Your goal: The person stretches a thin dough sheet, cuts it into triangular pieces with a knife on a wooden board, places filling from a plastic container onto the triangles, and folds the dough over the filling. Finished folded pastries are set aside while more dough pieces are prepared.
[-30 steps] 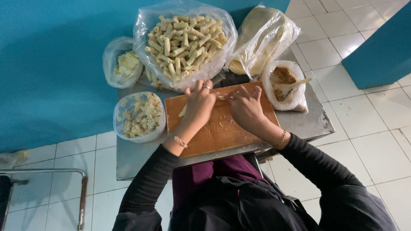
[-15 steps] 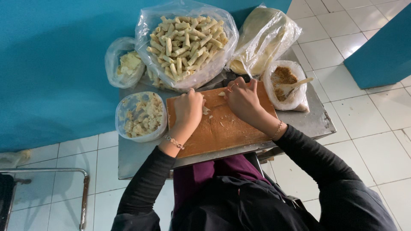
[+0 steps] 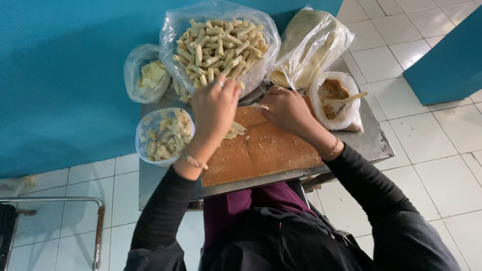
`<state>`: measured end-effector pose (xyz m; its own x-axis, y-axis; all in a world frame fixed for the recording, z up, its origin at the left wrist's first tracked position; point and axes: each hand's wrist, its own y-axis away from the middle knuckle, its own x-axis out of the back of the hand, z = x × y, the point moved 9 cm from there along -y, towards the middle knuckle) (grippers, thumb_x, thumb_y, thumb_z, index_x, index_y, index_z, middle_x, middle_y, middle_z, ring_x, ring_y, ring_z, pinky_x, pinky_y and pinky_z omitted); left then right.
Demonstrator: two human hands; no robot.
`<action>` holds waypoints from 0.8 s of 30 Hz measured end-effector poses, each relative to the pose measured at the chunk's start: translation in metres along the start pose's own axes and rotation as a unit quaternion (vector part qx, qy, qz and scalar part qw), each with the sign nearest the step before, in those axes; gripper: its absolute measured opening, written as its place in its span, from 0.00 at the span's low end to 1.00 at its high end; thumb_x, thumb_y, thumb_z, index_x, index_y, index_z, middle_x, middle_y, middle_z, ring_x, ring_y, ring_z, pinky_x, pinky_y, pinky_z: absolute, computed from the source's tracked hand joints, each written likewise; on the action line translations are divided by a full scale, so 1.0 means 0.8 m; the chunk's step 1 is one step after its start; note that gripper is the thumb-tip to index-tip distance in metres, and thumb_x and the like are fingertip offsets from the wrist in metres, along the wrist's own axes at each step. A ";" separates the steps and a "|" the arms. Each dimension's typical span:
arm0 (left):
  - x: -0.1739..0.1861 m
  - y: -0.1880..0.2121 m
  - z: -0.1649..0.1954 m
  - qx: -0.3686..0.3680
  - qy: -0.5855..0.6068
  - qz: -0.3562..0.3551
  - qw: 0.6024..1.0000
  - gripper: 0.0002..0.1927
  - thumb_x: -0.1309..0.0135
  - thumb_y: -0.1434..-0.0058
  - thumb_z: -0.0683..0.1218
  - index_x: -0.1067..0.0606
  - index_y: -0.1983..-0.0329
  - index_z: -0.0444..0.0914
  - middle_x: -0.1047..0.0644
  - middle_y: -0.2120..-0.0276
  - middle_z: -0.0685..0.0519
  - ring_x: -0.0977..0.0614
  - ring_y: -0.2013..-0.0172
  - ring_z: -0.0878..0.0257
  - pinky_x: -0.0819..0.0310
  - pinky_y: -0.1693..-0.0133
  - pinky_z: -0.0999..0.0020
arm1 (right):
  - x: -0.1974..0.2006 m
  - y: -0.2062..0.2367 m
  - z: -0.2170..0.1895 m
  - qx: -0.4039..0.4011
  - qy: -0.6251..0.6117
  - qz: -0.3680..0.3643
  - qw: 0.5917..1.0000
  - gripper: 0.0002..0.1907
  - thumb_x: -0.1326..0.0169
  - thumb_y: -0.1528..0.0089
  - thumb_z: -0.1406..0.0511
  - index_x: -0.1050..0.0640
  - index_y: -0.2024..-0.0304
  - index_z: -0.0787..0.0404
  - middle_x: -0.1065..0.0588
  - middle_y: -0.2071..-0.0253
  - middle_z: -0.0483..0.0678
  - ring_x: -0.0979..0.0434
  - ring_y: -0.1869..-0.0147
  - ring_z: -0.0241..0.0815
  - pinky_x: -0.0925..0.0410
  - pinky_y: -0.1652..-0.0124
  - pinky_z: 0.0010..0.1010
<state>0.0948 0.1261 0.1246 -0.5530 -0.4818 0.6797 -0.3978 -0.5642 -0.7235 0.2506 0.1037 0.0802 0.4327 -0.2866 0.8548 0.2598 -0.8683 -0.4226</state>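
Since half a second ago, my left hand (image 3: 215, 108) has lifted toward twelve o'clock, its grip closed near the bag of rolled pastries (image 3: 218, 45). My right hand (image 3: 286, 108) pinches a wrapper (image 3: 258, 106) on the wooden board (image 3: 266, 150); another wrapper piece (image 3: 234, 131) lies at its nine o'clock.

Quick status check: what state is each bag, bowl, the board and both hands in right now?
Big bag of rolls: open, piled full.
Small left bag: open, pale pieces inside.
Wrapper bag: lying slanted, plastic folded over.
Filling bag: open, spoon standing in brown filling.
Bowl: uncovered, holding pale chunks.
Cutting board: flat, crumb-strewn.
Left hand: raised over board, grip unclear.
Right hand: fingers on wrapper piece.
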 end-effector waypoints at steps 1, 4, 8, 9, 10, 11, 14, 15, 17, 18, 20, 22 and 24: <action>0.003 -0.013 -0.010 -0.002 -0.001 0.018 1.000 0.06 0.37 0.35 0.47 0.18 0.63 0.39 0.20 0.66 0.51 0.21 0.77 0.59 0.30 0.72 0.62 | 0.005 -0.005 0.002 -0.019 -0.050 -0.012 0.998 0.10 0.39 0.39 0.60 0.15 0.60 0.57 0.19 0.59 0.45 0.18 0.57 0.42 0.29 0.58 0.35; 0.012 -0.038 -0.022 -0.077 -0.084 0.096 0.989 0.07 0.38 0.39 0.42 0.17 0.57 0.42 0.20 0.61 0.55 0.19 0.61 0.59 0.29 0.58 0.62 | 0.029 -0.019 -0.004 -0.007 -0.160 0.020 0.987 0.12 0.36 0.39 0.60 0.17 0.59 0.61 0.18 0.61 0.49 0.16 0.63 0.40 0.26 0.62 0.30; -0.008 -0.035 -0.043 -0.059 -0.018 0.011 0.998 0.11 0.38 0.42 0.41 0.16 0.56 0.41 0.21 0.62 0.55 0.24 0.54 0.55 0.35 0.52 0.56 | 0.057 -0.042 0.000 0.015 -0.163 0.087 0.983 0.12 0.34 0.38 0.60 0.16 0.57 0.60 0.17 0.59 0.49 0.16 0.61 0.35 0.26 0.62 0.28; -0.009 -0.028 -0.046 -0.051 -0.026 0.001 0.998 0.12 0.40 0.42 0.39 0.16 0.54 0.42 0.22 0.61 0.55 0.26 0.53 0.54 0.36 0.51 0.55 | 0.058 -0.051 0.011 -0.021 -0.141 0.084 0.986 0.10 0.35 0.37 0.60 0.16 0.60 0.59 0.17 0.56 0.46 0.17 0.63 0.34 0.27 0.65 0.27; -0.010 -0.022 -0.048 -0.041 -0.033 -0.009 0.999 0.14 0.41 0.41 0.38 0.15 0.53 0.43 0.22 0.60 0.55 0.27 0.52 0.54 0.38 0.51 0.55 | 0.058 -0.060 0.023 -0.057 -0.118 0.078 0.988 0.09 0.36 0.37 0.59 0.16 0.63 0.57 0.17 0.52 0.43 0.18 0.65 0.33 0.28 0.68 0.26; -0.010 -0.017 -0.049 -0.036 -0.035 -0.013 0.999 0.16 0.42 0.41 0.38 0.15 0.51 0.42 0.24 0.57 0.53 0.28 0.50 0.53 0.38 0.50 0.55 | 0.057 -0.071 0.035 -0.093 -0.097 0.070 0.988 0.09 0.37 0.36 0.59 0.16 0.67 0.56 0.17 0.48 0.40 0.18 0.68 0.32 0.29 0.71 0.25; -0.017 -0.011 -0.057 -0.021 -0.033 -0.031 0.999 0.20 0.43 0.42 0.38 0.17 0.46 0.42 0.27 0.48 0.47 0.30 0.45 0.51 0.40 0.49 0.53 | 0.090 -0.102 0.036 -0.015 -0.084 0.219 0.972 0.13 0.34 0.37 0.60 0.20 0.55 0.59 0.16 0.65 0.43 0.17 0.65 0.31 0.31 0.69 0.22; -0.023 -0.010 -0.060 -0.013 -0.025 -0.048 0.998 0.21 0.44 0.41 0.39 0.19 0.44 0.42 0.29 0.48 0.47 0.30 0.44 0.51 0.41 0.49 0.52 | 0.096 -0.111 0.035 0.013 -0.066 0.264 0.962 0.12 0.33 0.36 0.60 0.19 0.57 0.60 0.16 0.64 0.42 0.15 0.65 0.32 0.30 0.69 0.23; -0.036 -0.007 -0.060 -0.015 -0.034 -0.067 0.997 0.23 0.45 0.39 0.40 0.22 0.39 0.42 0.30 0.46 0.48 0.31 0.43 0.52 0.43 0.48 0.49 | 0.092 -0.133 0.039 0.039 -0.063 0.316 0.946 0.10 0.32 0.35 0.62 0.19 0.58 0.60 0.16 0.62 0.42 0.14 0.64 0.33 0.28 0.68 0.24; -0.043 -0.005 -0.056 -0.023 -0.052 -0.067 0.996 0.25 0.46 0.38 0.41 0.25 0.35 0.42 0.31 0.45 0.49 0.32 0.43 0.53 0.44 0.48 0.47 | 0.084 -0.145 0.044 0.038 -0.079 0.323 0.942 0.09 0.32 0.35 0.63 0.19 0.58 0.59 0.16 0.60 0.42 0.14 0.64 0.34 0.26 0.66 0.25; -0.050 -0.002 -0.056 -0.028 -0.072 -0.066 0.995 0.27 0.47 0.36 0.43 0.29 0.31 0.42 0.32 0.44 0.48 0.33 0.42 0.53 0.45 0.48 0.45 | 0.058 -0.171 0.051 0.045 -0.081 0.303 0.949 0.07 0.34 0.35 0.65 0.18 0.56 0.57 0.16 0.57 0.44 0.14 0.61 0.36 0.23 0.61 0.27; -0.053 0.000 -0.056 -0.025 -0.074 -0.066 0.995 0.28 0.47 0.34 0.46 0.31 0.30 0.41 0.33 0.42 0.44 0.35 0.41 0.50 0.46 0.49 0.43 | 0.028 -0.194 0.054 0.057 -0.050 0.249 0.966 0.08 0.40 0.35 0.68 0.17 0.53 0.55 0.16 0.53 0.45 0.14 0.55 0.38 0.22 0.55 0.30; -0.051 0.000 -0.062 -0.004 -0.058 -0.075 0.995 0.28 0.45 0.34 0.48 0.31 0.30 0.42 0.34 0.42 0.42 0.36 0.42 0.47 0.47 0.51 0.41 | 0.015 -0.199 0.039 0.121 0.055 0.247 0.960 0.11 0.43 0.35 0.68 0.18 0.50 0.58 0.18 0.48 0.51 0.18 0.49 0.47 0.25 0.54 0.37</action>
<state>0.0810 0.1787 0.0910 -0.3982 -0.4666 0.7898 -0.4759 -0.6310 -0.6127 0.2415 0.2511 0.1487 0.4640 -0.6915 0.5536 0.2455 -0.5001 -0.8304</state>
